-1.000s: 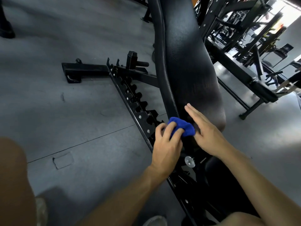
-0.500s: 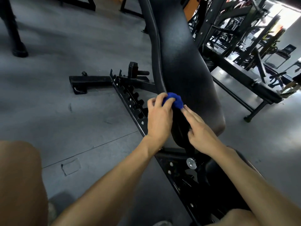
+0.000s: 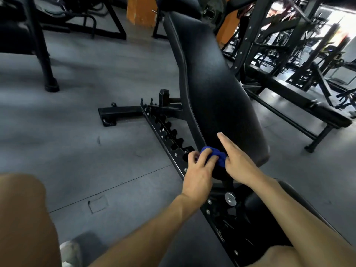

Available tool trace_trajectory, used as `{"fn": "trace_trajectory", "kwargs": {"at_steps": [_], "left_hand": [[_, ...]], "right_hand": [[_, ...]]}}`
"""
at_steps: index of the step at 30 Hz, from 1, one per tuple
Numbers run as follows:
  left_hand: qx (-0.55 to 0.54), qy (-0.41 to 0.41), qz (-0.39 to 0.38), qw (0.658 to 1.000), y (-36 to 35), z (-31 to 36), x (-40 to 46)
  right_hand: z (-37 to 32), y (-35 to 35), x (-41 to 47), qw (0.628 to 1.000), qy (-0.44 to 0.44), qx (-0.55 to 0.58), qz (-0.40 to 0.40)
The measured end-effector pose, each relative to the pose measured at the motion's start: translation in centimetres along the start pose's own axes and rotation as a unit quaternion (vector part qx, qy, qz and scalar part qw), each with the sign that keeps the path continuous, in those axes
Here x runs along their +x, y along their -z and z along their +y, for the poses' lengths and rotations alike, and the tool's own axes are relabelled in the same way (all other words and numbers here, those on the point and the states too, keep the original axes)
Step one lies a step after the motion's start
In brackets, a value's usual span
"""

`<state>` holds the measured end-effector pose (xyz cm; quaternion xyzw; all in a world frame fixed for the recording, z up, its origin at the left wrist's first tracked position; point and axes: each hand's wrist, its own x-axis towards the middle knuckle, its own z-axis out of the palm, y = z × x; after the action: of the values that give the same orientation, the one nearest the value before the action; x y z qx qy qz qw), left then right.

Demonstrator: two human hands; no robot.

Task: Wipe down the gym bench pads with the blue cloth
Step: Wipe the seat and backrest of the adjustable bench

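At six o'clock on the back pad (image 3: 217,105), the blue cloth (image 3: 213,155) is bunched in the left hand's (image 3: 200,171) curled fingers for scrubbing its edge, while the right hand (image 3: 238,162) is laid flat, fingers straight, apparently for bracing.

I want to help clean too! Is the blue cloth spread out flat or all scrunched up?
Scrunched up. The blue cloth is a small wad gripped by the left hand at the bench pad's lower edge.

Left hand (image 3: 199,174) grips blue cloth (image 3: 215,155) on back pad (image 3: 217,97) — right hand (image 3: 239,164) flat.

Notched rail (image 3: 169,135) crowds pad's (image 3: 215,93) left; floor (image 3: 77,132) beyond open.
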<state>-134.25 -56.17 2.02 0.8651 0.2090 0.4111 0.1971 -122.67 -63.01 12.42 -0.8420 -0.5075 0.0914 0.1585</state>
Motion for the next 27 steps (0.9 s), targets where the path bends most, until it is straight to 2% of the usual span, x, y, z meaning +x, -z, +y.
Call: {"fn": "trace_trajectory", "kwargs": {"at_steps": [3,7,12,15,18,22,24,27], "left_hand": [[0.014,-0.01,0.002,1.0,0.4,-0.6,1.3],[0.038,-0.036,0.044,0.998,1.1,-2.7,4.7],[0.031,0.007,0.099,0.995,3.1,-7.5,12.1],[0.026,-0.013,0.106,0.994,4.6,-10.0,15.4],[0.044,-0.071,0.062,0.995,4.2,-9.9,13.3],[0.103,-0.182,-0.1,0.973,2.6,-9.5,8.1],[0.137,-0.242,-0.118,0.953,3.5,-10.4,8.7],[0.219,-0.354,-0.069,0.907,5.7,-12.0,12.1]], "right_hand": [[-0.1,-0.3,0.1,1.0,0.023,-0.002,-0.003],[-1.0,-0.4,1.0,0.998,0.055,-0.009,0.023],[-2.8,0.1,3.7,0.996,0.069,-0.044,0.039],[-4.0,0.2,5.5,0.993,0.075,-0.086,0.031],[-4.1,0.9,6.4,0.993,0.076,-0.085,0.042],[-3.2,1.2,5.8,0.996,0.056,-0.073,0.014],[-2.9,0.8,5.4,0.995,0.055,-0.088,0.012],[-3.2,0.5,5.2,0.994,0.039,-0.1,0.024]]}}
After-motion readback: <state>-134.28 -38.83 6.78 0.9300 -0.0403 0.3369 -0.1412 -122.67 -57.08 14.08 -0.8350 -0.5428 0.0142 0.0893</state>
